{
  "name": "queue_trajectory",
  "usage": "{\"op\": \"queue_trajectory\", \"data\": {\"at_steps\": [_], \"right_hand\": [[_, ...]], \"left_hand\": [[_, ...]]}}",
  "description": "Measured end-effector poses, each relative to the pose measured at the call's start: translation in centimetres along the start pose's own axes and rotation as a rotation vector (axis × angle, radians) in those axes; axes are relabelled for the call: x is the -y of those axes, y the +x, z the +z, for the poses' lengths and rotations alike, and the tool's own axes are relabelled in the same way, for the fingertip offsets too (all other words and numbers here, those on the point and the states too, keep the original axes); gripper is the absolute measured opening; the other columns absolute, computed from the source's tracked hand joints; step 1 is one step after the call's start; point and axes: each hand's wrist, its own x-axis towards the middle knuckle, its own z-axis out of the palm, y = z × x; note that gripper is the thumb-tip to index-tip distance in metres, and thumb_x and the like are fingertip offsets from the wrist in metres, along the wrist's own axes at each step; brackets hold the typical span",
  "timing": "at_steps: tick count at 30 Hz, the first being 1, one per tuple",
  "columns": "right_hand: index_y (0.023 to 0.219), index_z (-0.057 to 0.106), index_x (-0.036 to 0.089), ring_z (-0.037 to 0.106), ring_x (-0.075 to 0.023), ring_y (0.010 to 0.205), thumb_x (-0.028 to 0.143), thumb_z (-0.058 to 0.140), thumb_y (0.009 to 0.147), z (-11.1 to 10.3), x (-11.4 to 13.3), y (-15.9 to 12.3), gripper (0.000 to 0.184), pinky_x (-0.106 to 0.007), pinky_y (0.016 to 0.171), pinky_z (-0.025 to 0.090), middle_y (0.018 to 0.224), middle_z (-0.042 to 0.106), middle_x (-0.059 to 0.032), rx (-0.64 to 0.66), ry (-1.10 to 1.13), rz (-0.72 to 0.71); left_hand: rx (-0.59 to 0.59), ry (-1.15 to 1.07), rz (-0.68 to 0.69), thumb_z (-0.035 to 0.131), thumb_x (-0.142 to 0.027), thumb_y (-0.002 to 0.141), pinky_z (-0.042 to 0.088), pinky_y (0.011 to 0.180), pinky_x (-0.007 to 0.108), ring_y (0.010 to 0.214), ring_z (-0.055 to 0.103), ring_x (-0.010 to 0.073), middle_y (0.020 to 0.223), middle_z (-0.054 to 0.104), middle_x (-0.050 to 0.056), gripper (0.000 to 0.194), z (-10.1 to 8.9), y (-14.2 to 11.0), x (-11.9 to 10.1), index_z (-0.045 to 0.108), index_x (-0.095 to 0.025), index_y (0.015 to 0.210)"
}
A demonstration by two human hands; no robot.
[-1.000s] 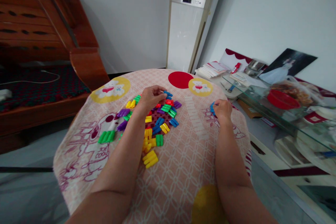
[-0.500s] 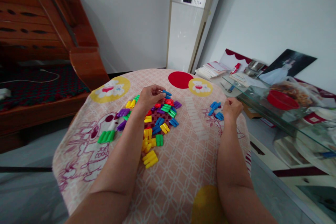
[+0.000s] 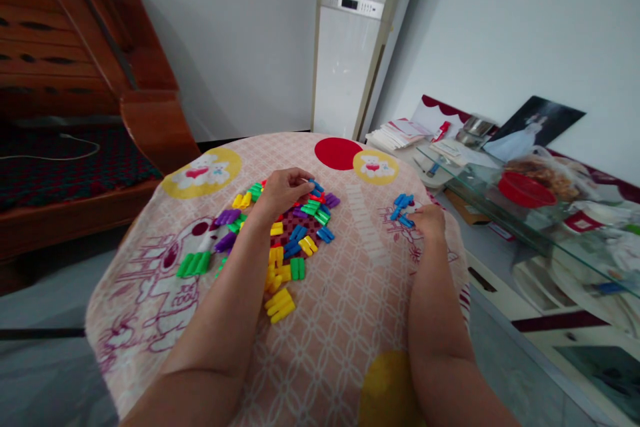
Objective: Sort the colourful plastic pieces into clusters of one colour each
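Note:
Above the far side of a mixed pile of plastic building blocks, my left hand [image 3: 287, 188] pinches a blue building block [image 3: 316, 188] between thumb and fingers. Beneath and around it lie green blocks [image 3: 311, 207], purple blocks [image 3: 332, 200], yellow blocks [image 3: 309, 245] and more blue blocks [image 3: 295, 240]; my forearm hides part of the pile. On the right side of the table, my right hand [image 3: 429, 219] has its fingertips closed at a blue block [image 3: 405, 221]. Another small group of blue blocks [image 3: 402, 203] lies just beyond it.
A patterned cloth covers the round table [image 3: 330, 320]. To the right stands a glass-topped cabinet [image 3: 480, 193] with papers [image 3: 397, 133], a red bowl [image 3: 526, 190] and a photo [image 3: 537, 123]. A wooden bench [image 3: 150, 120] is at the left, a white floor-standing unit [image 3: 345, 67] behind.
My right hand has moved left and slightly nearer, onto the blue block. My left hand has lowered a little toward the pile with its blue block. The whole view has shifted slightly.

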Motion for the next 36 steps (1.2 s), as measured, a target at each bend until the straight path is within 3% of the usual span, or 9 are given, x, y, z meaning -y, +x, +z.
{"op": "queue_trajectory", "data": {"at_steps": [3,5,10,15,19,25,36], "right_hand": [[0.068,0.074,0.017,0.061,-0.0204,0.045,0.028,0.067,0.066,0.4,0.6,-0.2,0.013,-0.03,0.055,0.052,0.044,0.058,-0.0015,0.008,0.234,0.206],[0.077,0.076,0.015,0.063,-0.0219,0.047,0.028,0.065,0.068,0.6,1.1,-0.2,0.019,-0.031,0.056,0.052,0.047,0.061,-0.0036,-0.042,0.31,0.247],[0.085,0.078,0.012,0.07,-0.0268,0.075,0.034,0.063,0.074,0.5,2.2,-0.1,0.028,-0.033,0.072,0.053,0.071,0.073,-0.0123,-0.166,0.164,0.157],[0.091,0.078,0.01,0.067,-0.0282,0.091,0.03,0.044,0.086,0.0,3.0,-0.2,0.04,-0.035,0.082,0.048,0.093,0.075,-0.0196,-0.239,0.035,0.063],[0.104,0.076,0.011,0.064,-0.0272,0.095,0.026,0.036,0.09,0.0,3.2,-0.2,0.045,-0.034,0.084,0.045,0.103,0.074,-0.0185,-0.149,-0.016,-0.012],[0.109,0.076,0.02,0.061,-0.0235,0.092,0.031,0.038,0.094,0.2,3.2,0.0,0.042,-0.03,0.079,0.042,0.104,0.073,-0.0117,-0.067,0.004,-0.014],[0.079,0.075,0.015,0.056,-0.0212,0.073,0.034,0.049,0.087,0.0,2.5,0.5,0.033,-0.03,0.07,0.039,0.076,0.07,-0.0103,-0.101,0.091,-0.032]], "left_hand": [[-0.001,0.004,-0.006,0.077,-0.036,0.068,0.052,0.054,0.024,0.052,0.063,0.0143,0.062,0.069,0.003,0.033,0.0,0.1,0.1,0.07,-0.014,0.092],[0.0,0.007,-0.009,0.077,-0.036,0.068,0.052,0.054,0.024,0.052,0.064,0.0144,0.063,0.07,0.003,0.033,0.0,0.1,0.2,0.07,-0.014,0.092],[-0.002,0.015,-0.013,0.077,-0.037,0.068,0.053,0.056,0.026,0.054,0.064,0.0152,0.064,0.07,0.004,0.034,0.1,0.1,0.2,0.07,-0.014,0.092],[-0.004,0.028,-0.009,0.076,-0.037,0.069,0.054,0.057,0.026,0.055,0.065,0.0154,0.065,0.071,0.004,0.035,0.0,0.0,0.1,0.07,-0.014,0.094],[-0.002,0.033,0.0,0.075,-0.036,0.07,0.055,0.056,0.026,0.054,0.065,0.0154,0.064,0.07,0.004,0.033,0.0,0.1,0.3,0.07,-0.014,0.094],[-0.008,0.02,-0.01,0.075,-0.036,0.07,0.055,0.057,0.027,0.054,0.065,0.0153,0.066,0.071,0.004,0.034,0.1,0.3,0.8,0.07,-0.013,0.095],[-0.001,0.029,-0.026,0.076,-0.038,0.068,0.056,0.058,0.028,0.055,0.066,0.0159,0.066,0.071,0.004,0.037,-0.1,0.3,0.7,0.07,-0.013,0.095]]}}
